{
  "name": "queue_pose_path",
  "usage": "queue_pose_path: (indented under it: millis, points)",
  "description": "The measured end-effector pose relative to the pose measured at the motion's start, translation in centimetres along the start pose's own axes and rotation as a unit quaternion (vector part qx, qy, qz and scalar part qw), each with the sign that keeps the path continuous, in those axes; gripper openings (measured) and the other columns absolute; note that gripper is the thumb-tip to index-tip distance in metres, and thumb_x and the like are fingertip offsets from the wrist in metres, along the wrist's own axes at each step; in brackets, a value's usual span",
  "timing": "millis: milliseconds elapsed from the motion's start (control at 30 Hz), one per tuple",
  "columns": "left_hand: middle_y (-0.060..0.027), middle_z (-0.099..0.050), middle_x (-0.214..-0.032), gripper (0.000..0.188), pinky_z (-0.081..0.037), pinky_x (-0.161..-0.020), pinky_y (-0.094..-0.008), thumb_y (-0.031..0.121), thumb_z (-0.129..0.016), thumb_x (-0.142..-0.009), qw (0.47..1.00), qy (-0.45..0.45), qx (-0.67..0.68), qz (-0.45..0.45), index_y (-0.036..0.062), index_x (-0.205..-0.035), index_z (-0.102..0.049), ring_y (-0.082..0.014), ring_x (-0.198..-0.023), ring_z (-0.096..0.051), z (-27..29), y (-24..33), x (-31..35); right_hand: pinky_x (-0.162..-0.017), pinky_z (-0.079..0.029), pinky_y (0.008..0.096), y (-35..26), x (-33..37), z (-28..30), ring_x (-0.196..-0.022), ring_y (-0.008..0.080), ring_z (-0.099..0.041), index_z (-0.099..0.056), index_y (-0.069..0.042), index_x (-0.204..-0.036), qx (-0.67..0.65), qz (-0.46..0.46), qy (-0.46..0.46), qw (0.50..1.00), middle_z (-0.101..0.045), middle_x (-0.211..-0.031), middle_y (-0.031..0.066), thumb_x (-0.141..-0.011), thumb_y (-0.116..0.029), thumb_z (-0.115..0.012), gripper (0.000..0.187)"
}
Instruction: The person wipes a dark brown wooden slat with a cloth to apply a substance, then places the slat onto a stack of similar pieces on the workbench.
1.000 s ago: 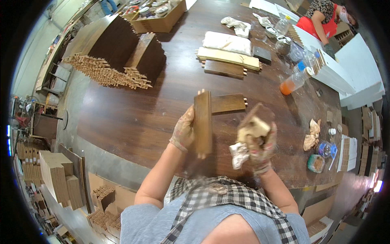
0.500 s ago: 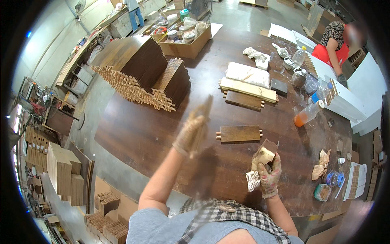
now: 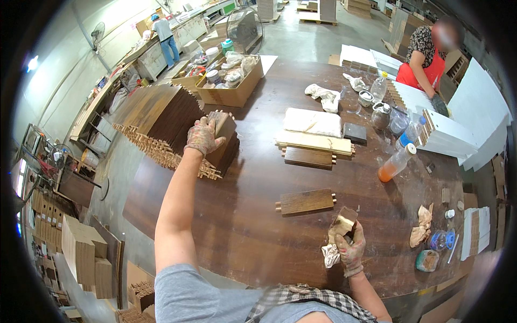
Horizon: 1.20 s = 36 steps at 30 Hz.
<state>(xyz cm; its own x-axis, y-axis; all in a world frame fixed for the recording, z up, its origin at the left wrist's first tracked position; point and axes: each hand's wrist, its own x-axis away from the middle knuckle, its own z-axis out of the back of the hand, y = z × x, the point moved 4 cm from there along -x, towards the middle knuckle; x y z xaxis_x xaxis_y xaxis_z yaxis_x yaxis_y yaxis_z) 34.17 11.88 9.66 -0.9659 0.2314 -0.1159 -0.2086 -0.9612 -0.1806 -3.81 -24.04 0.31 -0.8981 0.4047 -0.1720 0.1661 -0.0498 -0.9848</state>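
Note:
My left hand (image 3: pixel 203 135), in a stained glove, reaches to the shorter part of the stack of dark brown boards (image 3: pixel 167 116). Its fingers grip a brown wooden board (image 3: pixel 219 119) with dowel ends, lying on top of that part. Low over the table's near side, my gloved right hand (image 3: pixel 351 252) is closed around a sponge block (image 3: pixel 344 219) with a brown-stained face. A crumpled white rag (image 3: pixel 330 256) hangs beside the sponge at the same hand. Just beyond them, a single brown board (image 3: pixel 306 202) with dowels at both ends lies slightly tilted.
Past the single board lie a doweled board (image 3: pixel 308 158), a pale board (image 3: pixel 315 141) and a white padded bundle (image 3: pixel 313 121). Bottles, one with orange liquid (image 3: pixel 389 170), stand rightward. A cardboard box of supplies (image 3: pixel 229 96) sits at the back. A co-worker (image 3: pixel 423 62) handles white panels at right.
My left hand has carried the board forward and left, from above mid-table onto the stack. My right hand keeps the sponge and rag. The view has shifted a little.

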Motion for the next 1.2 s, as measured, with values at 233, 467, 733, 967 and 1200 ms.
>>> queue_pose_path:
  millis: [233,467,733,967,1200]
  points:
    - [-0.0112,-0.056,-0.112,0.042,-0.051,-0.076,-0.0449,0.02,-0.061,-0.09,0.966,0.208,-0.117,-0.1,0.0126,-0.131,-0.055,-0.0298,-0.096,-0.059,-3.0,2.5,1.9,-0.089,-0.052,0.0285,0.7,0.2,0.2,-0.102,0.0141,-0.062,-0.05,-0.002,-0.136,-0.018,-0.043,0.001,0.999,-0.062,-0.117,0.0045,-0.089,-0.013,-0.076,0.055]
    - [-0.0135,-0.057,-0.117,0.07,-0.055,-0.082,-0.0444,0.028,-0.071,-0.086,0.999,-0.003,0.029,-0.027,0.0078,-0.146,-0.042,-0.0332,-0.102,-0.061,-9.7,8.3,8.7,-0.089,-0.053,0.0299,2.1,0.2,-0.1,-0.104,0.0146,-0.062,-0.05,-0.002,-0.137,-0.044,-0.083,-0.011,0.995,-0.063,-0.118,0.0055,-0.086,-0.007,-0.076,0.058]
    - [-0.0174,-0.052,-0.135,0.073,-0.05,-0.091,-0.0498,0.041,-0.07,-0.087,0.999,0.013,0.022,-0.022,0.0115,-0.147,-0.042,-0.036,-0.114,-0.057,-13.0,8.3,9.7,-0.088,-0.053,0.0297,1.1,0.1,-0.3,-0.101,0.0146,-0.063,-0.052,0.0,-0.135,0.012,-0.047,-0.033,0.998,-0.063,-0.117,0.0064,-0.087,-0.01,-0.076,0.055]
    - [-0.0199,-0.059,-0.121,0.077,-0.051,-0.088,-0.0505,0.045,-0.069,-0.087,0.992,-0.085,0.077,0.046,0.0096,-0.149,-0.04,-0.039,-0.107,-0.061,-12.0,8.0,8.7,-0.087,-0.052,0.0286,1.7,0.6,-1.2,-0.099,0.0131,-0.062,-0.053,0.0,-0.133,-0.001,-0.041,-0.032,0.999,-0.063,-0.114,0.006,-0.087,-0.009,-0.074,0.052]
    - [-0.0108,-0.07,-0.101,0.039,-0.058,-0.063,-0.0291,0.029,-0.052,-0.101,0.452,-0.184,0.861,0.141,0.0013,-0.128,-0.059,-0.0181,-0.079,-0.07,-11.4,5.3,13.7,-0.083,-0.051,0.0273,1.8,0.6,0.6,-0.096,0.0123,-0.06,-0.053,0.0,-0.134,0.055,-0.051,-0.009,0.997,-0.063,-0.113,0.0047,-0.087,-0.013,-0.076,0.053]
